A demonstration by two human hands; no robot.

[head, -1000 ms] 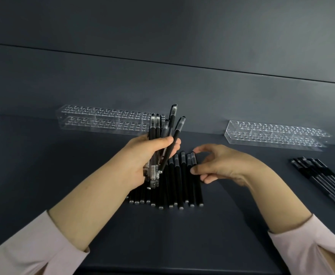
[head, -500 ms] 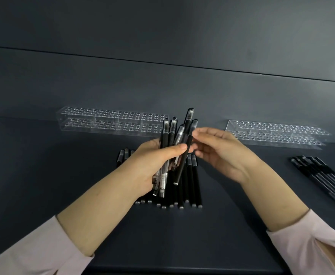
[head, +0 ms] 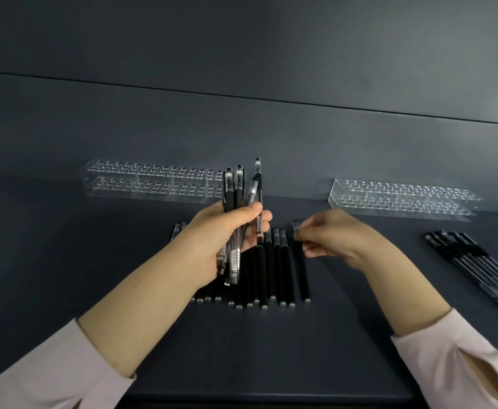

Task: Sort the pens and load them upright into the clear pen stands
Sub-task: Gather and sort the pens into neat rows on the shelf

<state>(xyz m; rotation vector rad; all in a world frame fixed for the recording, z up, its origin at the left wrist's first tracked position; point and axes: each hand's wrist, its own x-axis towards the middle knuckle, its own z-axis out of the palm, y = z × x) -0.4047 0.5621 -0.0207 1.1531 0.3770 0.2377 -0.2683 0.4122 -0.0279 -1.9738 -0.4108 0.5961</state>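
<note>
Far back on the dark grey surface [head: 65,261] stand the clear plastic pen stands [head: 153,181]; nearer, a row of plain black pens [head: 271,270] lies pointing away from the person. The left grip [head: 221,240] holds a bunch of clear-capped black pens [head: 236,196] upright, and the right grip [head: 333,237] pinches the far end of the row's rightmost black pen [head: 303,273].

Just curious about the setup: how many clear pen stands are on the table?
2. The left stand sits at the back left, its right end behind the held pens in the left hand; the right stand sits at the back right. No others seem hidden.
</note>
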